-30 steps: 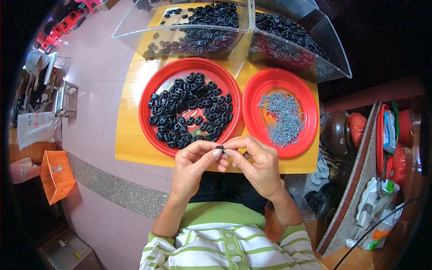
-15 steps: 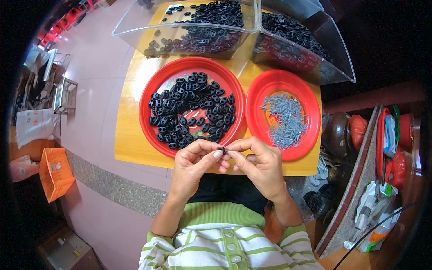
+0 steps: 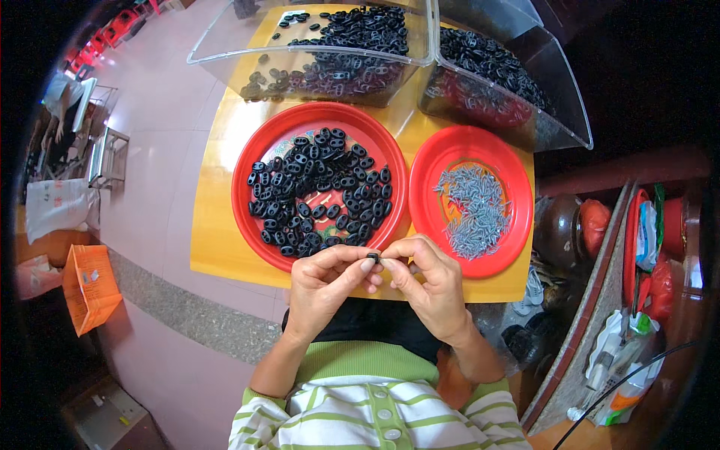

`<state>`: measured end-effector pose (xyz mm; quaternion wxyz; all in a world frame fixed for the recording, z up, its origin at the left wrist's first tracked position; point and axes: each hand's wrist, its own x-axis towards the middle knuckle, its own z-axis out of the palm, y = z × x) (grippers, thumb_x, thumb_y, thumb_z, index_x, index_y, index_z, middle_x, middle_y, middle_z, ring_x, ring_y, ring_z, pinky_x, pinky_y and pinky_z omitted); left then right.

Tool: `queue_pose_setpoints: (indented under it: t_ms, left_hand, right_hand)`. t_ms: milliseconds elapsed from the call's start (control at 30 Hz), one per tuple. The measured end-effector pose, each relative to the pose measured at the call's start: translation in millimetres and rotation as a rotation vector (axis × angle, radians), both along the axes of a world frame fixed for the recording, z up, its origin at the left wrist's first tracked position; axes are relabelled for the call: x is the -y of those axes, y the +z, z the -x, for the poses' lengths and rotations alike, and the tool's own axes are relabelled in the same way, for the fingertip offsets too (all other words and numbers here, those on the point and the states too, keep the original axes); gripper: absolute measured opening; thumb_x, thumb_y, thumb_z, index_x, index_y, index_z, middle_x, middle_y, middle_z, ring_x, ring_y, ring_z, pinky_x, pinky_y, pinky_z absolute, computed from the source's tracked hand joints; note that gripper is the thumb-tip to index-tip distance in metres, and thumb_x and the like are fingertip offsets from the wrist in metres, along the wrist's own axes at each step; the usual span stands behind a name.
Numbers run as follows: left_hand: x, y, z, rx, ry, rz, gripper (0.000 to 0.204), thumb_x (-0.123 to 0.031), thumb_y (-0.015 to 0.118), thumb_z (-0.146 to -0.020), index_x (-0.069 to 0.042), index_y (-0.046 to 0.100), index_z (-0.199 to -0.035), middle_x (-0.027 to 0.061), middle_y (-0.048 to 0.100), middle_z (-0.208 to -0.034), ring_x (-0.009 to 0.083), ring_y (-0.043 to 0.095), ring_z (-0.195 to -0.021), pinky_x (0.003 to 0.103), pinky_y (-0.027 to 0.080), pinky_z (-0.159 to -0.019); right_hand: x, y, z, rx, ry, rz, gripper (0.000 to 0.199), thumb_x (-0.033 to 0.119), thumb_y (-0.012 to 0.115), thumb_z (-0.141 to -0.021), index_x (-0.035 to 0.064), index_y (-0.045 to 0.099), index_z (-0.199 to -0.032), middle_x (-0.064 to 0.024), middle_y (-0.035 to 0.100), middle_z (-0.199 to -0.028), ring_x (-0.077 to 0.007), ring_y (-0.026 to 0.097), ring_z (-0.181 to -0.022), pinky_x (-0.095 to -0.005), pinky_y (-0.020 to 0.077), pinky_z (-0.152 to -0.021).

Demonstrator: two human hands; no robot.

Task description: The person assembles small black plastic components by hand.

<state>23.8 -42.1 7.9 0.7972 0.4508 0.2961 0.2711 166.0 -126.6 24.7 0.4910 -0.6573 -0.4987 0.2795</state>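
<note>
Got my left hand (image 3: 324, 283) and right hand (image 3: 431, 289) both pinched narrow on one small black plastic oval link (image 3: 373, 258) right between my fingertips, with the big red round plate (image 3: 247, 161) of them sitting at 12 o'clock on the yellow worktop (image 3: 217, 240).

Red plates: two, a larger red plate (image 3: 251, 161) and a smaller red plate (image 3: 517, 180).
Clear plastic bins: two, a left bin (image 3: 225, 52) and a right bin (image 3: 562, 112).
Yellow tables: one (image 3: 217, 225).
Black oval pieces: too many to count.
Grey pins: too many to count.
Hands: two.
</note>
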Motion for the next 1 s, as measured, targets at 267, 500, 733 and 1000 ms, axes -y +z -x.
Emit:
queue_pose_setpoints:
  t_ms: [267,500,733,1000]
  left_hand:
    - [-0.4,-10.2,-6.4,-0.055,-0.012,0.008,0.015,0.0,0.057,-0.087,0.005,0.062,-0.1,0.0097,0.066,-0.086,0.0125,0.064,-0.074,0.023,0.053,-0.068]
    - [-4.0,-10.3,-9.3,0.025,0.009,0.052,0.015,0.001,0.055,-0.088,0.005,0.061,-0.101,0.0111,0.065,-0.086,0.0134,0.064,-0.076,0.024,0.054,-0.068]
    - [-1.6,-11.1,-14.3,0.008,0.068,0.025,0.015,0.003,0.056,-0.087,0.006,0.061,-0.1,0.0114,0.065,-0.086,0.013,0.064,-0.074,0.023,0.054,-0.066]
    - [-3.9,-14.8,-15.5,-0.005,0.14,-0.025,0.014,0.002,0.056,-0.087,0.006,0.061,-0.1,0.0113,0.065,-0.086,0.013,0.064,-0.074,0.023,0.054,-0.066]
  right_hand:
    - [-0.2,-7.3,-4.0,-0.273,-0.035,0.169,0.007,0.004,0.057,-0.087,-0.0001,0.056,-0.092,-0.0081,0.058,-0.08,-0.0145,0.061,-0.071,-0.0261,0.048,-0.059]
    - [-10.6,1.0,-15.0,0.17,0.047,-0.045,0.011,0.002,0.06,-0.082,0.0006,0.057,-0.092,-0.0101,0.056,-0.081,-0.0218,0.059,-0.073,-0.031,0.0473,-0.062]
    - [-14.4,-2.2,-12.0,0.159,0.056,-0.001,0.007,0.001,0.058,-0.083,-0.0001,0.054,-0.09,-0.0106,0.052,-0.082,-0.0221,0.059,-0.072,-0.0305,0.0475,-0.063]
    - [-20.4,-4.1,-8.4,-0.51,-0.012,0.124,0.007,0.004,0.057,-0.087,-0.0009,0.055,-0.093,-0.0045,0.054,-0.079,-0.0078,0.057,-0.069,-0.0203,0.0471,-0.061]
